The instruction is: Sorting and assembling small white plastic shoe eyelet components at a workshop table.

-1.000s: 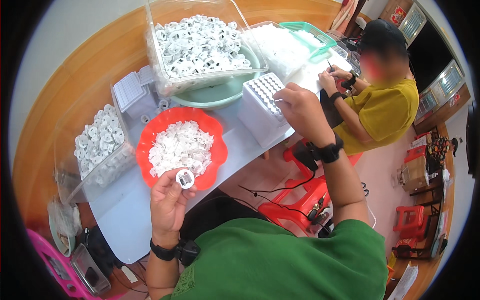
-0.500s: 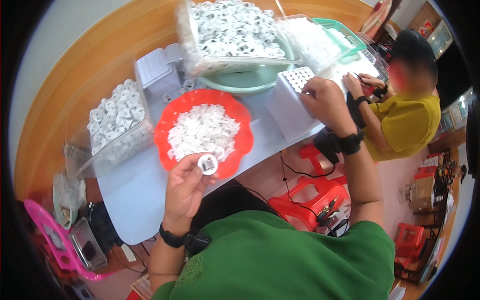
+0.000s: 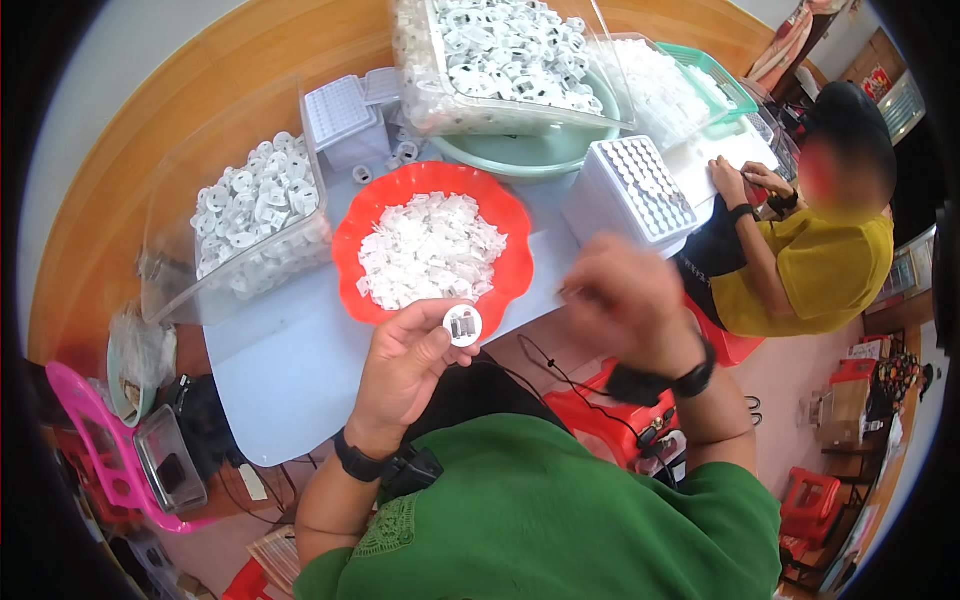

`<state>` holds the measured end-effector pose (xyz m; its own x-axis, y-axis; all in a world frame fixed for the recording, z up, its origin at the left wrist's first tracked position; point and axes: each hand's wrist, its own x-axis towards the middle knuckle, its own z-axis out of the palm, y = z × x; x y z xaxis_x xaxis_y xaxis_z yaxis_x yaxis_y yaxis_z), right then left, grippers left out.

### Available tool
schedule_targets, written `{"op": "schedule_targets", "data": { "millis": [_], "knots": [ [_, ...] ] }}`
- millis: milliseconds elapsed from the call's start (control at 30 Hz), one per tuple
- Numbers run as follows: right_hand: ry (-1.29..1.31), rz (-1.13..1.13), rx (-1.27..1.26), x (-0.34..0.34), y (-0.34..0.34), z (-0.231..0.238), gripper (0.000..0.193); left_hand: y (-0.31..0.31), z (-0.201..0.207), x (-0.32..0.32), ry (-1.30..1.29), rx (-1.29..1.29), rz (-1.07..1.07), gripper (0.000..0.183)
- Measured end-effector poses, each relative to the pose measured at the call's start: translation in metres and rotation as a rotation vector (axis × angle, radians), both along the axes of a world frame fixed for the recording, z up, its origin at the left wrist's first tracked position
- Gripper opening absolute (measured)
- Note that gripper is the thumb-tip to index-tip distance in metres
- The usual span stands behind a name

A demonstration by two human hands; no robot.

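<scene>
My left hand (image 3: 405,362) holds a small round white cap (image 3: 463,325) between thumb and fingers, just below the rim of the red bowl (image 3: 352,232) full of small white flat pieces. My right hand (image 3: 620,300) is blurred, hanging in front of the table edge with fingers pinched together; something thin may be between them, I cannot tell. A white perforated tray block (image 3: 632,188) stands on the table just beyond the right hand.
A clear bin of white round caps (image 3: 255,215) sits at the left, another clear bin (image 3: 500,60) rests on a green basin (image 3: 530,155) behind. A person in a yellow shirt (image 3: 820,270) works at the right. Red stools (image 3: 810,495) and a pink chair (image 3: 95,440) stand around the light table (image 3: 290,370).
My right hand has drawn back from the white tray block toward me. The left hand keeps the cap, now held a bit lower and closer to the right hand.
</scene>
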<state>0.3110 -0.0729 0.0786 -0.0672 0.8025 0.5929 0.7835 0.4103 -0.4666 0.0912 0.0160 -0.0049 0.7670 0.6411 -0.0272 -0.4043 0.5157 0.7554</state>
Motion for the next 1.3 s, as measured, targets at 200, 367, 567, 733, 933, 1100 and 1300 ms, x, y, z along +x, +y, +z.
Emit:
{"op": "schedule_targets", "data": {
  "millis": [200,367,567,733,933,1100,1300],
  "knots": [
    [-0.091,0.079,0.121,-0.041,0.008,-0.033,0.018,-0.01,0.004,0.002,0.009,0.049,-0.049,0.029],
    [-0.165,0.081,0.096,-0.046,0.007,-0.035,0.016,-0.014,0.005,0.001,0.027,0.071,-0.024,0.029],
    [-0.209,0.063,0.066,-0.054,0.004,-0.038,0.014,-0.017,0.002,0.001,0.062,0.158,0.003,0.027],
    [-0.114,0.03,-0.002,-0.052,-0.001,-0.039,0.014,-0.021,0.004,0.003,0.07,0.12,-0.018,0.026],
    [0.252,-0.019,-0.194,-0.047,-0.003,-0.036,0.011,-0.024,0.007,0.005,0.109,0.12,-0.03,0.026],
    [0.475,0.067,-0.501,-0.025,-0.014,-0.023,0.01,-0.025,0.005,0.006,0.085,0.11,-0.058,0.025],
    [0.051,-0.402,-0.076,0.059,-0.014,0.0,0.004,-0.016,-0.002,-0.001,0.071,0.051,0.008,0.025]
  ]
}}
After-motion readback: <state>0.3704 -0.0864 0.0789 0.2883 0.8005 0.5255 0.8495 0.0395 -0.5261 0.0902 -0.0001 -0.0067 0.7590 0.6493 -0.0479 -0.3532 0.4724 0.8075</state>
